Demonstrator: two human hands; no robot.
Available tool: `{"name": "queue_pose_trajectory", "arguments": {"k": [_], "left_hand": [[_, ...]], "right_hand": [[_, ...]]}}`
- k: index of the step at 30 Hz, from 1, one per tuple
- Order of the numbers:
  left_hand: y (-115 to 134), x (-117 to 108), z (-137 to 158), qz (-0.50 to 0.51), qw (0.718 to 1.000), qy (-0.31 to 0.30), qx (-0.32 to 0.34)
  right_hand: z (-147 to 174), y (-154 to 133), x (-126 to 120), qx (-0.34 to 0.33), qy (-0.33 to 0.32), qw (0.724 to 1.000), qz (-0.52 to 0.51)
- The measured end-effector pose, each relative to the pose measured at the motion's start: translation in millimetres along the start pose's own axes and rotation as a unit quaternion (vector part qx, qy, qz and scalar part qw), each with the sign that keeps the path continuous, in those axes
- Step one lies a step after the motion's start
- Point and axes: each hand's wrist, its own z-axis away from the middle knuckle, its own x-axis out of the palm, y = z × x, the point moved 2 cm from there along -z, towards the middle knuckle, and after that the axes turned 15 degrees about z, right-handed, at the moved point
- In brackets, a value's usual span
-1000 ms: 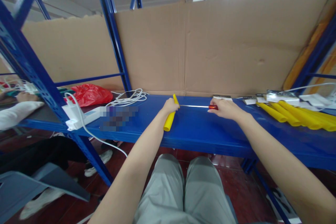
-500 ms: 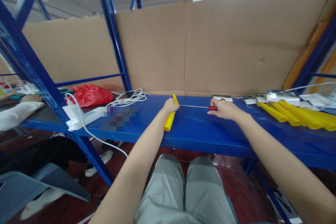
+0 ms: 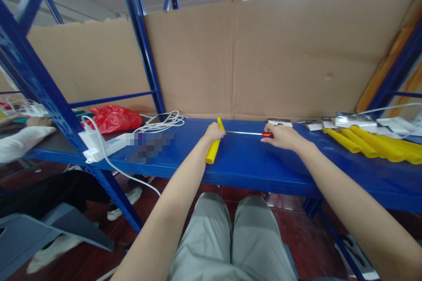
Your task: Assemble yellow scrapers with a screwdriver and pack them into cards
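My left hand [image 3: 213, 133] is closed around the upper part of a yellow tube [image 3: 213, 153], which rests on the blue bench. In my right hand [image 3: 278, 136] is a screwdriver [image 3: 244, 132], gripped by its red handle. Its long metal shaft lies level and points left. The shaft's tip reaches the fingers of my left hand beside the tube; those fingers hide the exact contact. Behind my right hand sits a small white and dark packet [image 3: 280, 123].
More yellow tubes [image 3: 372, 142] lie at the right with silvery packets [image 3: 354, 119] behind them. Left on the bench [image 3: 250, 175] are a white power strip [image 3: 108, 145], coiled white cable [image 3: 168, 122] and a red plastic bag [image 3: 115, 118]. Cardboard [image 3: 280, 52] walls the back. A co-worker's sleeve [image 3: 24, 142] shows far left.
Both hands keep almost the same place and hold. The screwdriver's handle and shaft catch the light differently, the handle now brighter orange-red.
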Motion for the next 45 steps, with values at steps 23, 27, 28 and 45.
{"name": "queue_pose_trajectory", "arguments": {"k": [23,27,28,45], "left_hand": [[3.5,-1.3,4.1,0.005,1.0,-0.001,0.001],[3.4,-1.2,3.7,0.007,1.0,0.0,-0.002],[3.2,-1.1,3.4,0.007,1.0,-0.001,-0.003],[2.7,-0.9,2.0,-0.002,1.0,0.005,-0.001]], "right_hand": [[-1.7,3.2,5.2,-0.01,-0.004,1.0,-0.013],[-2.6,4.0,8.4,-0.024,-0.018,0.998,-0.051],[-2.6,3.9,8.6,-0.024,-0.022,0.998,-0.059],[-2.1,2.0,6.6,-0.019,-0.03,0.996,-0.085]]}}
